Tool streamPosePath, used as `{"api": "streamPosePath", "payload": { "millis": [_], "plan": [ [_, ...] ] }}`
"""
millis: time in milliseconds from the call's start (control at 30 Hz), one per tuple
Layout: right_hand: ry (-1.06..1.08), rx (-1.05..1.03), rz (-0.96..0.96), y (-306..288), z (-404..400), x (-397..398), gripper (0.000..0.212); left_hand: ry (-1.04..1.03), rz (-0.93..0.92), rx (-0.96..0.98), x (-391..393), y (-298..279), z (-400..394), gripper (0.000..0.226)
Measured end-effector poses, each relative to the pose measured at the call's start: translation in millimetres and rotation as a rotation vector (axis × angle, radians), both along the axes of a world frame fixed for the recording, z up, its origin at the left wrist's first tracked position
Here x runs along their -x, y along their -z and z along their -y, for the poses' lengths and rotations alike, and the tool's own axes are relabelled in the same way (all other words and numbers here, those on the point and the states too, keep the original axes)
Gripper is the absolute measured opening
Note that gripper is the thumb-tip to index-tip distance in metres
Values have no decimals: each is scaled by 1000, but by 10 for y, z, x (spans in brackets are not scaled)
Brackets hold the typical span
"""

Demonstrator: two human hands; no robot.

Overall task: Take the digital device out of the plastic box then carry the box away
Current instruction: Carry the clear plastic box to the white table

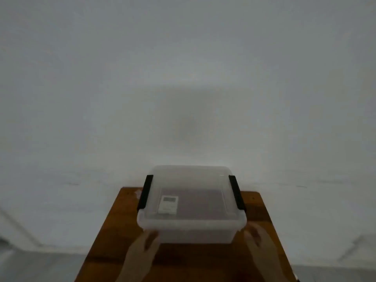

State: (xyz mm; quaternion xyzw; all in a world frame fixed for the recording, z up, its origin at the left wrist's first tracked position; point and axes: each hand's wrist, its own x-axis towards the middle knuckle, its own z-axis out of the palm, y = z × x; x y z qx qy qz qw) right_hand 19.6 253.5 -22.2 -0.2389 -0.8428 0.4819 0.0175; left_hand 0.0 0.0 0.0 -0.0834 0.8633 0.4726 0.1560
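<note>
Frosted translucent plastic box (191,226), matt black clips (144,192), smooth brown wooden table (105,237).

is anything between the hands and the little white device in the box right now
Yes. The clear lid is on the plastic box, with a black latch down each side, so it covers the white device inside. The left hand and right hand are at the box's near lower corners, outside it.

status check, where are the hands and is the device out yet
Left hand and right hand at the plastic box's near corners, grip unclear. Lid on, black latches down. Digital device inside. Nothing in the way.
</note>
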Motion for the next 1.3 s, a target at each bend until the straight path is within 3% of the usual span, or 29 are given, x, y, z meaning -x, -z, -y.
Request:
{"api": "streamPosePath", "payload": {
  "millis": [67, 100, 267, 433, 567, 667, 833, 933, 1100, 1300],
  "plan": [
    [94, 93, -48, -72, 30, 346, 45, -313, -211, 112, 321, -43, -28, 42],
    [102, 150, -41, -102, 46, 494, 44, -389, -230, 165, 488, -75, -19, 46],
    [131, 305, -4, -52, 70, 650, 40, -425, -41, -119, 863, -26, 101, 40],
    [90, 269, -33, -168, 245, 265, 40, -460, 19, -146, 400, 101, 397, 41],
    [-92, 256, -4, -310, 668, 23, 40, -696, -78, -86, -429, 40, 826, 29],
    [-281, 262, 77, -268, 1265, -74, 40, -955, -108, -107, -1141, 66, 1303, 34],
    [-623, 223, 183, -163, 2442, -288, 44, -1324, -38, -120, -2241, 137, 2018, 23],
    [-832, 210, 172, -56, 3287, -576, 46, -1561, -10, -115, -2834, 297, 2485, 33],
    [-964, 180, 203, 179, 4792, -949, 53, -1901, -35, -111, -3561, 530, 3477, 38],
    [-1128, 204, 207, 630, 6616, -1009, 40, -2090, -125, -83, -3923, 584, 4860, 41]
  ]
}}
